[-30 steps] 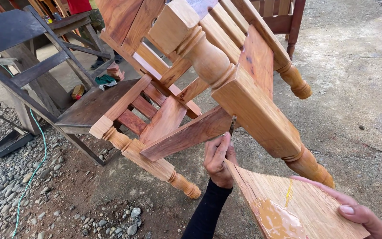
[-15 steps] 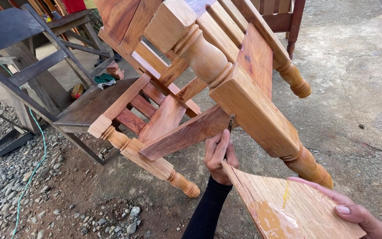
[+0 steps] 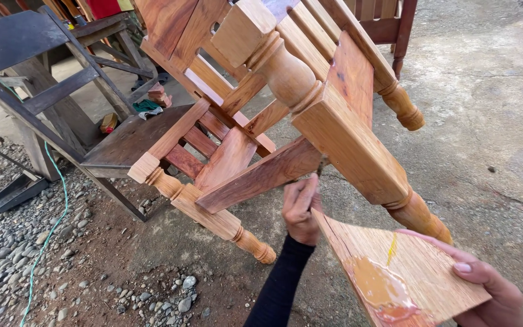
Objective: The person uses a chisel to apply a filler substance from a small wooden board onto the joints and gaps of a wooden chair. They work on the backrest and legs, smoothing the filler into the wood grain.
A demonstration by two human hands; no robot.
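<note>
Overturned turned-leg wooden chair [image 3: 334, 130]. Left hand [image 3: 301, 209] beneath rail, fingers pinched on small tool, kind unclear. Right hand [image 3: 485, 281] clamped on glue-puddled plywood offcut [image 3: 407, 272].

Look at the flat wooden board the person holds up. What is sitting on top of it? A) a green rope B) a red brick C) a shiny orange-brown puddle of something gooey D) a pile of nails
C: a glossy orange-brown puddle lies on the flat wooden board, which the right hand holds by its edge beside the upturned reddish-brown wooden chair.
</note>
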